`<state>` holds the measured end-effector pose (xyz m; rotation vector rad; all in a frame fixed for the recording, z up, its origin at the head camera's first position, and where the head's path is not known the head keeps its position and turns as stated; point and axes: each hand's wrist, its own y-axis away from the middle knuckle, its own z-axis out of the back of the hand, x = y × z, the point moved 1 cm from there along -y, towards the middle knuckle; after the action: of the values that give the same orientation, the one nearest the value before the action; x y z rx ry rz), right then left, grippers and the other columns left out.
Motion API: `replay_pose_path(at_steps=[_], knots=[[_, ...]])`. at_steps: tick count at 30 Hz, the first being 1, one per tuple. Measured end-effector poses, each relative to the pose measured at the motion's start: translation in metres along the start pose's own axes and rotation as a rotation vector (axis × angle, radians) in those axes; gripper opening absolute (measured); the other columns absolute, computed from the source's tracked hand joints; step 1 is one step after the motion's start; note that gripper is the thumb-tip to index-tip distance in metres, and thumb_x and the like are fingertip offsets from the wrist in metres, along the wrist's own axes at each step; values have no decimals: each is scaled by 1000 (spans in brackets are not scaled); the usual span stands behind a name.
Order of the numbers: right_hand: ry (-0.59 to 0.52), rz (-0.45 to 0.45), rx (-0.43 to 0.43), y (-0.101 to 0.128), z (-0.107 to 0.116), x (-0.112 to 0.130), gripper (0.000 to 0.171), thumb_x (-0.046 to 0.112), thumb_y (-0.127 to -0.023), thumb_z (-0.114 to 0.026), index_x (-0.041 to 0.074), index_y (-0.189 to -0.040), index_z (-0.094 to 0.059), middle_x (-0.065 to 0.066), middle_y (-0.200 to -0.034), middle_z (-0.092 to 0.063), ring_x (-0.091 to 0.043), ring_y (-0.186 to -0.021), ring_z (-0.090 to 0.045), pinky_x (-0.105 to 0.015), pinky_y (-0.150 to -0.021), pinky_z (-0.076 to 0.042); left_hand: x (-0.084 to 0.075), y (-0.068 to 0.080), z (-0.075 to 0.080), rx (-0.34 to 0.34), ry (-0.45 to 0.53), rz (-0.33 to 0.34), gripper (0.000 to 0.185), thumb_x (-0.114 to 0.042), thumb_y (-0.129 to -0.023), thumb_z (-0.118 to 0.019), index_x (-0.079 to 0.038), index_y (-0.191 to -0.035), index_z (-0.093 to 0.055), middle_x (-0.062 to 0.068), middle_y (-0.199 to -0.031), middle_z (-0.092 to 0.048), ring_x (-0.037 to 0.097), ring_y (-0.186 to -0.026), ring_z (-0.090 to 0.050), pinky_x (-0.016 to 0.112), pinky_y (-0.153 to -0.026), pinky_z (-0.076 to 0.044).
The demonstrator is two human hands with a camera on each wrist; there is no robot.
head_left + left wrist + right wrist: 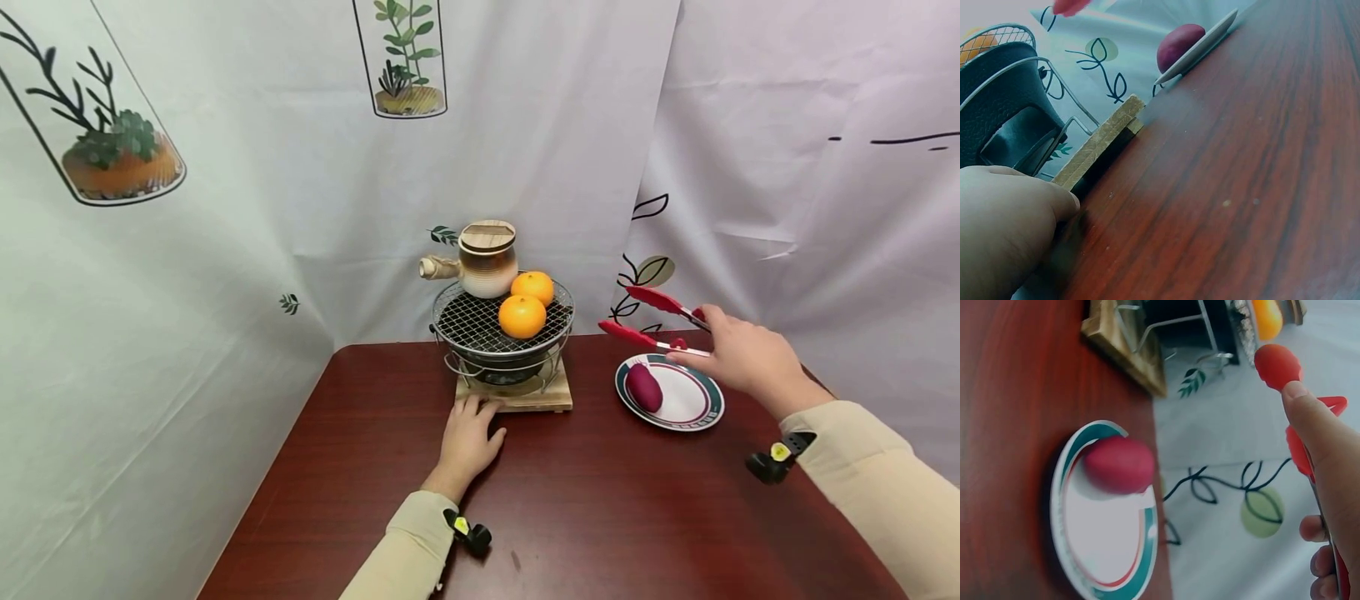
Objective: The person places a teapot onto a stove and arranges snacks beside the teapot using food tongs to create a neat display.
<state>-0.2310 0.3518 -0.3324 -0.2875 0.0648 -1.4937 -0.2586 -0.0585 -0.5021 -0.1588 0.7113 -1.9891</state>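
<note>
- Your right hand (742, 357) holds one pair of red tongs (651, 322), fingers curled round the handles; the two red arms stand spread apart, their tips empty and pointing toward the grill.
- The tongs hang in the air above the far edge of the plate (705, 410), to the right of the grill, touching nothing else.
- One plate, white with a green and red rim, sits on the table just right of the grill's wooden base (553, 398). One dark red sweet potato (644, 387) lies on its left part; the right wrist view shows it resting against the rim.
- Your left hand (467, 440) lies flat on the table (600, 500), fingers relaxed and holding nothing, fingertips against the front left corner of the wooden base.
- One small round grill (480, 327) with a wire mesh top stands on that base, at the back middle of the table.
- Two oranges (522, 316) sit on the right side of the mesh, touching, one behind the other.
- One clay pot (487, 260) with a wooden lid and a side handle stands on the mesh's back left, just beside the rear orange.
</note>
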Motion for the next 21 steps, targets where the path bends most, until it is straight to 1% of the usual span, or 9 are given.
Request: replay_pose_path(at_steps=[4, 7, 9, 16, 21], knots=[[6, -12, 18, 8, -11, -10, 110, 91, -72, -52, 2, -135, -42, -27, -110, -65, -45, -92, -64, -63, -69, -51, 0, 0, 0, 3, -3, 3, 41, -26, -84, -79, -16, -123, -71, 11, -122, -61, 34, -117, -54, 49, -102, -44], [1, -25, 41, 13, -20, -16, 112, 92, -72, -51, 1, -136, -40, -28, -107, -65, -44, -89, -65, -58, -63, -51, 0, 1, 0, 5, -4, 3, 42, -26, -84, -79, -16, -123, -71, 11, -123, -61, 34, -118, -53, 49, -103, -43], [-6, -33, 57, 16, -25, -19, 116, 92, -72, -50, -1, -139, -39, -31, -109, -65, -45, -90, -65, -57, -60, -52, -1, 0, 1, 5, -4, 3, 41, -26, -84, -79, -16, -123, -70, 11, -123, -61, 34, -118, -53, 49, -103, -43], [-22, -42, 93, 28, -42, -29, 119, 92, -73, -50, -6, -140, -40, -35, -115, -62, -50, -95, -64, -59, -62, -50, -4, 1, 4, 12, 0, 12, 41, -25, -84, -79, -16, -124, -70, 11, -123, -61, 34, -117, -53, 50, -102, -43], [-24, -42, 102, 36, -56, -34, 118, 91, -73, -52, -6, -139, -41, -35, -114, -63, -49, -95, -64, -60, -62, -51, -3, 2, 4, 10, -1, 13, 41, -26, -85, -79, -16, -124, -70, 11, -123, -61, 34, -117, -53, 50, -103, -43]])
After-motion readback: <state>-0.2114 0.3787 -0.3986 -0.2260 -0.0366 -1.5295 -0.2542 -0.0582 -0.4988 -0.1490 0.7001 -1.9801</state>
